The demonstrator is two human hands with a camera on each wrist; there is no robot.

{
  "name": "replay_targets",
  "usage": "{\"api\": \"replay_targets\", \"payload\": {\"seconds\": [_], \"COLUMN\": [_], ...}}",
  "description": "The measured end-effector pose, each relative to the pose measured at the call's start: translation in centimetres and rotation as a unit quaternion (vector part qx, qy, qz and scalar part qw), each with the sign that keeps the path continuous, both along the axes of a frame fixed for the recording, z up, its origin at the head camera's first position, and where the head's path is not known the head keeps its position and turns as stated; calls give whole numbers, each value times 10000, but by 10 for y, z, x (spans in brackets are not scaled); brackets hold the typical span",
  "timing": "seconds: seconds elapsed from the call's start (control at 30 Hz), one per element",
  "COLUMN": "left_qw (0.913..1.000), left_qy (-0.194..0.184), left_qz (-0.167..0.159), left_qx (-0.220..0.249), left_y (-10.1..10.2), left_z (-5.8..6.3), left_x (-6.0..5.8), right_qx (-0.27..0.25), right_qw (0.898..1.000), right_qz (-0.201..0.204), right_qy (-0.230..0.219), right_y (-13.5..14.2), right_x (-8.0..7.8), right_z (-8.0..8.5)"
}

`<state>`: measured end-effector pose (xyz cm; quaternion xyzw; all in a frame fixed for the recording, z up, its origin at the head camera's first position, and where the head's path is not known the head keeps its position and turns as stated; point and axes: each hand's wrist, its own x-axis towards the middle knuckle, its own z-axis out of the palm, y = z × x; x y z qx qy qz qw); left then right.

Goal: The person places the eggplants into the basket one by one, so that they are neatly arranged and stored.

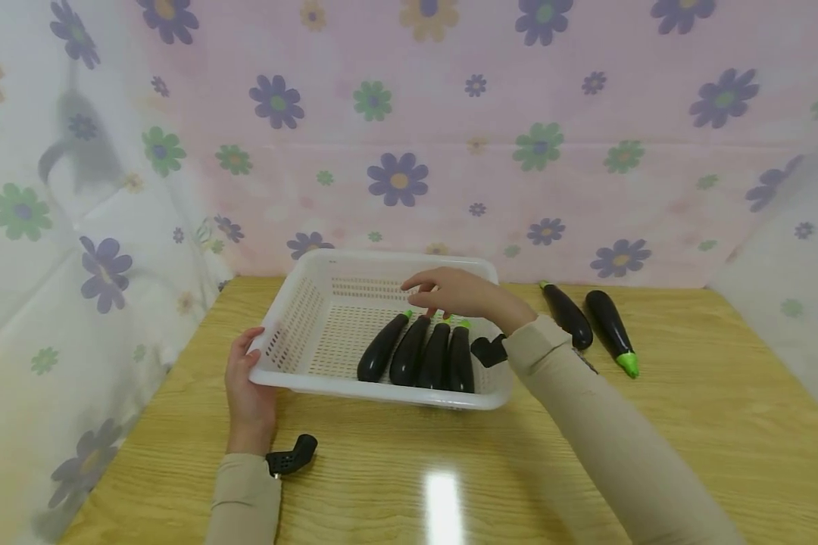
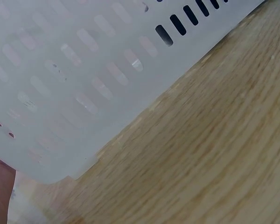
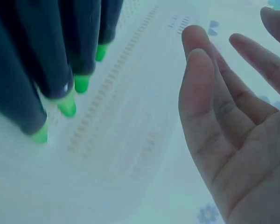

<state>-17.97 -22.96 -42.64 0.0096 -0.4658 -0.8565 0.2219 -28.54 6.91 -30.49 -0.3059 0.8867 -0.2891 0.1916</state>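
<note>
A white plastic basket (image 1: 395, 390) with slotted walls stands on the table; its side fills much of the left wrist view. Several dark purple eggplants (image 1: 409, 356) lie side by side in its right half, green stem ends towards the back. My left hand (image 1: 251, 390) grips the basket's front left corner, thumb at the rim; only a sliver of that hand (image 2: 1, 191) shows in the left wrist view. Over the basket, above the stem ends, hovers my right hand (image 1: 460, 291). Its fingers are loosely bent and hold nothing, apart from the eggplants (image 3: 79, 37) in the right wrist view.
Two more eggplants lie on the table right of the basket: one (image 1: 567, 314) partly behind my right sleeve, another (image 1: 610, 325) farther right, its green end towards me. Flower-patterned cloth (image 1: 436, 212) hangs behind and at both sides of the wooden table (image 1: 368, 469).
</note>
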Motion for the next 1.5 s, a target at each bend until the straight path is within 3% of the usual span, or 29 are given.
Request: {"api": "replay_targets", "payload": {"seconds": [0.23,0.4,0.67,1.1,1.5], "left_qw": [9995,9994,9994,9992,9973], "left_qy": [224,242,211,172,333], "left_qz": [-156,-65,5,-98,-177], "left_qx": [170,241,262,351,634], "left_y": [-1,-1,1,3,3], "left_z": [3,3,1,0,-3], "left_x": [-2,-1,1,3,3], "right_qx": [-255,-872,-1378,-2307,-2221], "right_qw": [9977,9947,9870,9644,9609], "right_qz": [-122,-354,-608,-1176,-1413], "right_qy": [618,414,568,541,861], "right_y": [29,48,73,94,106], "right_x": [21,32,52,91,84], "right_z": [5,1,-5,-23,-45]}}
